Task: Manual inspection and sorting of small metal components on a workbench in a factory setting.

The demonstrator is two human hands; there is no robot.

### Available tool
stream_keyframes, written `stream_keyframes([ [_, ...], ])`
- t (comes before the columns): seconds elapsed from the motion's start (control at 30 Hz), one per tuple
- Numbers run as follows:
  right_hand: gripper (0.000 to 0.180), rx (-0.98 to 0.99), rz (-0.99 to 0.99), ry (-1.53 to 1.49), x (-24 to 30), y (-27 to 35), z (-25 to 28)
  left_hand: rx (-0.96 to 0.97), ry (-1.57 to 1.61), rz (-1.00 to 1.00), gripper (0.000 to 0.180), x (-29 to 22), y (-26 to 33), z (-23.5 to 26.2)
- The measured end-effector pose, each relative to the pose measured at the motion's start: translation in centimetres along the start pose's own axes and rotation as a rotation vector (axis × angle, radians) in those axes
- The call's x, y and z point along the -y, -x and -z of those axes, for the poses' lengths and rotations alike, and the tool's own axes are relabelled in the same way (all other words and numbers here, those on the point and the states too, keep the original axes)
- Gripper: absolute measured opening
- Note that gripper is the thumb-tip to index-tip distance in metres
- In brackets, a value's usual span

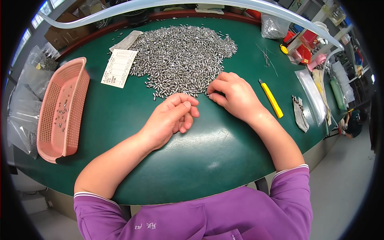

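Observation:
A large heap of small, shiny, silver metal pins [184, 52] lies spread on the green tabletop [192, 160]. At the heap's near edge my right hand [236, 96] is closed in a pinch, its fingertips down among the outermost pins. Whatever is between them is too small to make out. Just left of it my left hand [170, 116] rests with its palm turned inward and fingers curled. Its thumb presses against the index finger, and the inside of the hand is partly hidden.
On the left stands a pink perforated basket [82, 100] with a few small parts, beside clear bags [26, 120]. A paper slip [119, 68] touches the heap. To the right lie a yellow utility knife [272, 99], thin wires [266, 56], a crumpled cloth [300, 114] and plastic sleeves [312, 96].

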State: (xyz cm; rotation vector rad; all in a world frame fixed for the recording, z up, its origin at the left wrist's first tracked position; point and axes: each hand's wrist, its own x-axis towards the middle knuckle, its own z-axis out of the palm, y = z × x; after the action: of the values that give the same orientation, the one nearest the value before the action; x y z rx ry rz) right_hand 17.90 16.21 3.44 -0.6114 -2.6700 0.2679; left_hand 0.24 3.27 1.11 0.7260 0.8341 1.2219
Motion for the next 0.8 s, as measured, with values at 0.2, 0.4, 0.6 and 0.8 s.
stream_keyframes([
  [0.2, 0.011, 0.023, 0.015, -0.037, 0.6, 0.1, -0.2, -0.024, -0.038, 0.024, 0.017, -0.1, 0.1, -0.1],
  [0.4, 0.009, -0.012, -0.005, -0.527, 3.0, 0.0, -0.2, -0.067, -0.041, 0.012, 0.019, 0.0, 0.1, -0.3],
  [0.6, 0.011, -0.074, 0.006, -0.520, 3.3, 0.2, -0.3, -0.028, -0.017, 0.041, 0.020, -0.2, 0.1, -0.2],
  [0.8, 0.013, -0.029, -0.121, -0.640, 3.7, 0.1, -0.3, -0.046, -0.014, 0.008, 0.013, -0.1, 0.1, -0.1],
])
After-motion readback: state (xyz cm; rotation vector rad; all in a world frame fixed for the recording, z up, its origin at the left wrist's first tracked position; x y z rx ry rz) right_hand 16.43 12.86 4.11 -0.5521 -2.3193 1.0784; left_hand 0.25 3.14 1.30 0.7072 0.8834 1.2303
